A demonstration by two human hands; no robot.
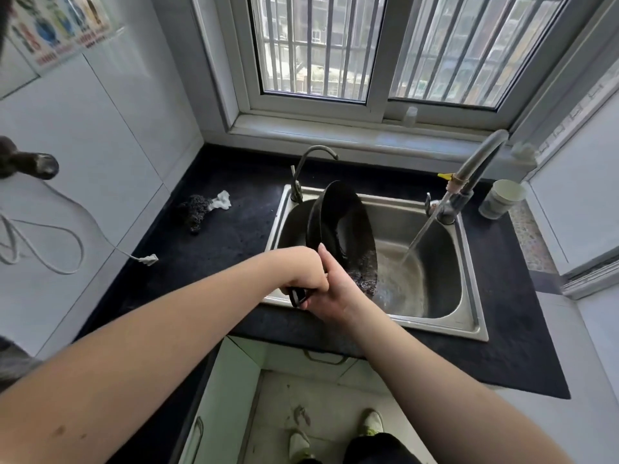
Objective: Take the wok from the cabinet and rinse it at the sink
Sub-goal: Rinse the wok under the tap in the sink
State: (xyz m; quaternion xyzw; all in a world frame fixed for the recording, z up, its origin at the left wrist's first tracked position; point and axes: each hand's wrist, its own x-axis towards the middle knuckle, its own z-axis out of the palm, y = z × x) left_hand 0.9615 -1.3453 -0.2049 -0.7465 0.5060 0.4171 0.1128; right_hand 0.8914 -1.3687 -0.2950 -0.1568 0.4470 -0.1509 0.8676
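Observation:
The black wok (341,229) stands tilted almost on its edge inside the steel sink (445,296), its open side facing right. Both hands grip its dark handle at the sink's front-left rim. My left hand (303,272) is wrapped around the handle from the left. My right hand (331,293) clasps it from the right, thumb raised against the wok's rim. Water runs in a slanted stream from the tall faucet (475,162) into the basin just right of the wok, and the wok's lower inside looks wet.
A small second tap (313,162) rises at the sink's back left. A scrubber with a white cloth (204,207) and a white cable plug (147,260) lie on the dark counter at left. A cup (500,199) stands at right. A cabinet door (224,390) hangs open below.

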